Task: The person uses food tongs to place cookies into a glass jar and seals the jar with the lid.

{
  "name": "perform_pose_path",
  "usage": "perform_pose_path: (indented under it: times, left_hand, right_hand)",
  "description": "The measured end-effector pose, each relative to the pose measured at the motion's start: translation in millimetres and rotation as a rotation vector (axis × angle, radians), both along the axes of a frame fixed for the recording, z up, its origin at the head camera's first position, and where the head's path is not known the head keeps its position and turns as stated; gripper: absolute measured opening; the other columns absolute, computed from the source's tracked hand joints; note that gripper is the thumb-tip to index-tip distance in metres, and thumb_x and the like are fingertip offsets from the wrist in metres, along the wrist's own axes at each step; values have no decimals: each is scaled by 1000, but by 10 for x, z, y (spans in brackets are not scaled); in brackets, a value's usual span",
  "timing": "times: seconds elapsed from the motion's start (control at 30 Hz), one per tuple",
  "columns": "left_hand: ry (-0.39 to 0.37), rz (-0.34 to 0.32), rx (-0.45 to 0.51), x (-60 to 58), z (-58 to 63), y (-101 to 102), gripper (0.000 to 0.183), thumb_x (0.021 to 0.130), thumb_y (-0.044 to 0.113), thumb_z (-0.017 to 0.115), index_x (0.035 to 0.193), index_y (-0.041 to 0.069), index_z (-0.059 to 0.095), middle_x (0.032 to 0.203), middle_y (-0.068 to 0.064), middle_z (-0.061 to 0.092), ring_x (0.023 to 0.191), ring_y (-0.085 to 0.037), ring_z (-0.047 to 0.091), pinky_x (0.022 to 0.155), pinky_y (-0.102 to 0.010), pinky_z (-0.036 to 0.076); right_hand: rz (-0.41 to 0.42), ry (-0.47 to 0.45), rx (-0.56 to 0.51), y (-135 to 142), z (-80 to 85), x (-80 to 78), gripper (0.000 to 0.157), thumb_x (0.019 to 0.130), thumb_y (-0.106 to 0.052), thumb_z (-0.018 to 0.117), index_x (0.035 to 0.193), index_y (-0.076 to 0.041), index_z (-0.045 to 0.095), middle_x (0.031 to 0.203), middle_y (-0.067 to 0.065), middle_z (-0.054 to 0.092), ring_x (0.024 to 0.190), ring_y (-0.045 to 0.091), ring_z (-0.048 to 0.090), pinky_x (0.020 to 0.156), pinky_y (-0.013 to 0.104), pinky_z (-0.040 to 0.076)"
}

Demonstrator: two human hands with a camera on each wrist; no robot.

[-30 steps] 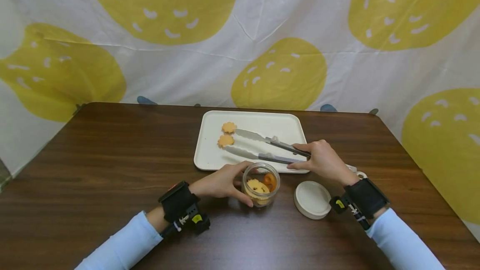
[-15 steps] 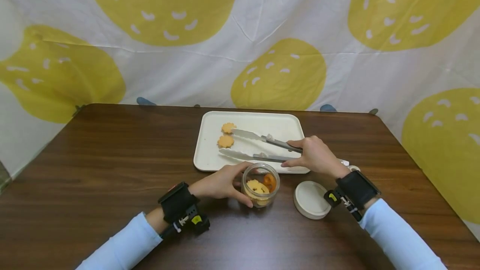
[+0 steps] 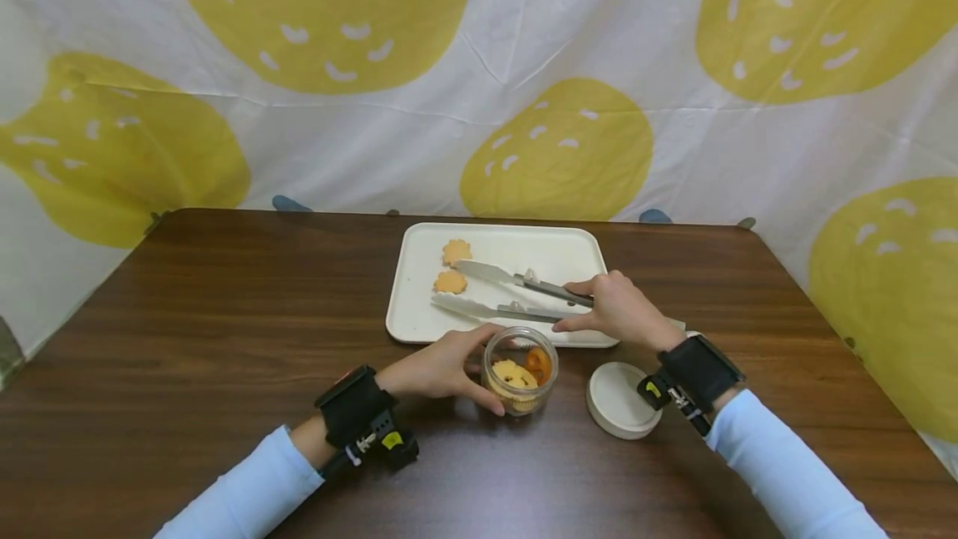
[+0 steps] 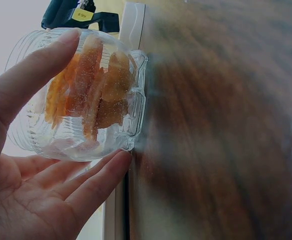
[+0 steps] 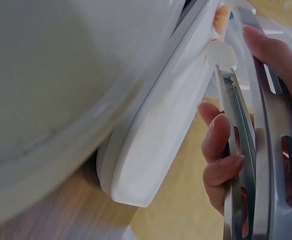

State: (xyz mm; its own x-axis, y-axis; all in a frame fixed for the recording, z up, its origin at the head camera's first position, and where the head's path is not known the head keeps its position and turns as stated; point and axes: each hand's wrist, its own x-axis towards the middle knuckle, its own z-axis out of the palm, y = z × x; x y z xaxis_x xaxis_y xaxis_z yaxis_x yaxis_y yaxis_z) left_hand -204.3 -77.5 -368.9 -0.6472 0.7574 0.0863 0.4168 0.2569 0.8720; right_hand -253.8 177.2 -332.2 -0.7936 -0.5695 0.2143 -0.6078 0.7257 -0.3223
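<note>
Dark wood-grain table (image 3: 224, 314), backed by a hanging white cloth (image 3: 539, 40) printed with large yellow lemons. White tray (image 3: 550, 241) is set close to the table's far edge, only a thin strip of wood being left behind it. Two flower-shaped cookies (image 3: 451, 282) are laid on the tray's left part, one behind the other.

Glass jar (image 3: 533, 397), unlidded, is stood just in front of the tray; a scalloped cookie (image 3: 514, 374) and an orange piece (image 3: 538, 363) are seen inside. It is held by the left hand (image 3: 441, 363), thumb and fingers set round the glass. Round white lid (image 3: 624, 401) is laid in front of the tray's right corner, partly overhung by the right wrist's gear.

Metal tongs (image 3: 554, 289) are held over the tray by the right hand (image 3: 619, 310), arms spread; the nearer cookie is flanked by the tips, contact cannot be told.

Widest room is offered left of the tray; less is given on its right, where the table edge slants. Jar and lid are parted by a narrow gap.
</note>
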Motion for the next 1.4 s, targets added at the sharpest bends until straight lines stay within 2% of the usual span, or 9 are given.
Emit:
perform_pose_path:
  times: [0.23,0.43,0.6,0.8,0.9,1.03,1.2,1.33,1.4]
  left_hand:
    - [10,10,-23,-1,5,-3,83,65,20,78,133,7,32,128,-17,49,112,-27,50,88,-35,51]
    - [-4,10,-27,-6,6,-11,82,66,20,78,133,7,32,129,-18,48,113,-26,49,89,-35,50]
    - [5,19,-38,-2,13,-13,80,66,21,78,132,8,34,129,-17,49,115,-25,47,89,-35,50]
    - [-26,4,-5,14,7,-4,81,66,17,77,133,7,32,129,-19,48,112,-27,50,89,-36,50]
    - [-22,12,-8,13,5,-8,82,66,18,78,133,7,32,129,-19,48,111,-27,51,89,-36,50]
    - [-7,32,-40,11,9,-7,84,64,21,79,133,8,33,128,-16,49,112,-24,50,88,-33,51]
    - [-5,36,-49,4,12,-6,83,64,22,79,133,7,33,128,-15,50,114,-23,48,88,-32,51]
    - [-12,37,-54,5,12,-12,84,65,22,78,134,7,32,128,-16,49,114,-24,48,89,-34,50]
    - [-16,35,-51,5,8,-11,84,65,21,78,134,6,32,129,-17,49,115,-25,47,89,-35,50]
  right_hand:
    - [-29,-34,-9,2,0,5,57,64,-38,76,101,4,66,66,21,68,46,10,37,46,28,41]
    - [-36,-44,-5,-1,7,12,53,66,-37,74,101,1,67,77,23,70,50,12,42,49,30,43]
    - [-27,0,6,1,23,43,51,66,-37,74,100,0,67,65,19,68,46,10,39,44,29,40]
    - [-6,12,7,59,53,96,50,67,-36,74,101,0,67,38,3,50,40,3,20,38,23,23]
    - [16,21,-9,101,69,122,49,67,-35,74,100,0,67,46,5,59,40,3,24,39,22,25]
    - [26,22,-20,158,86,162,49,66,-34,74,100,0,67,60,10,67,44,5,34,43,24,35]
    - [25,5,-31,223,105,200,51,67,-36,73,101,1,67,55,8,64,45,6,31,45,25,35]
    - [21,-22,-50,274,117,229,52,69,-37,72,102,3,65,65,14,69,47,6,32,48,25,36]
    - [17,-24,-56,297,116,241,53,69,-37,72,102,3,65,77,18,71,50,6,38,51,26,39]
